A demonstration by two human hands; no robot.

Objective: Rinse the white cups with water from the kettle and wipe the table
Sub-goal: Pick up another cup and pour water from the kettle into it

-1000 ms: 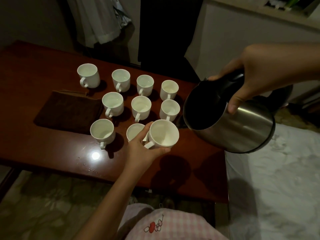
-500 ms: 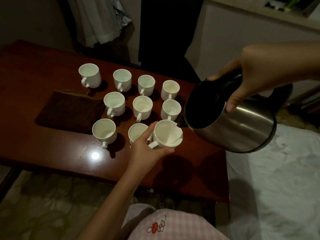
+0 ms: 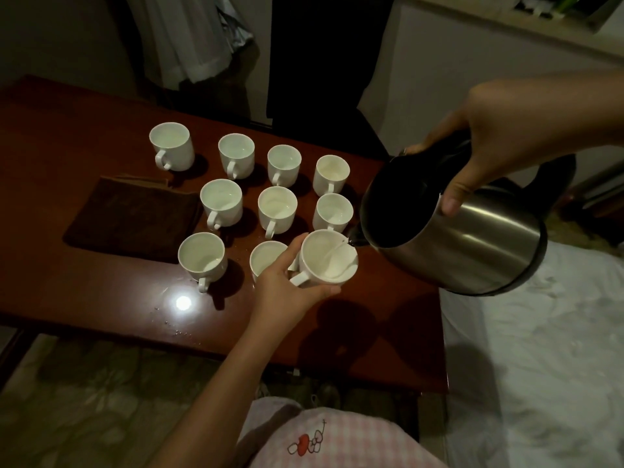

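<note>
My left hand (image 3: pixel 285 288) grips a white cup (image 3: pixel 328 259) just above the dark red table (image 3: pixel 84 292), tilted a little toward me. My right hand (image 3: pixel 499 143) holds the steel kettle (image 3: pixel 472 241) by its black handle, tipped left with its spout at the cup's rim. A thin stream of water runs into the held cup. Several more white cups stand in rows on the table, among them one at the back left (image 3: pixel 171 145) and one at the front left (image 3: pixel 202 257). Another cup (image 3: pixel 266 256) is partly hidden behind my left hand.
A folded dark brown cloth (image 3: pixel 135 217) lies on the table left of the cups. Water drops and a bright light reflection (image 3: pixel 183 303) mark the table near its front edge. A white covered surface (image 3: pixel 540 349) adjoins the table on the right. Clothes hang behind the table.
The kettle has tipped further and its spout has reached the held cup; water now runs into the cup, which was dry one second ago.
</note>
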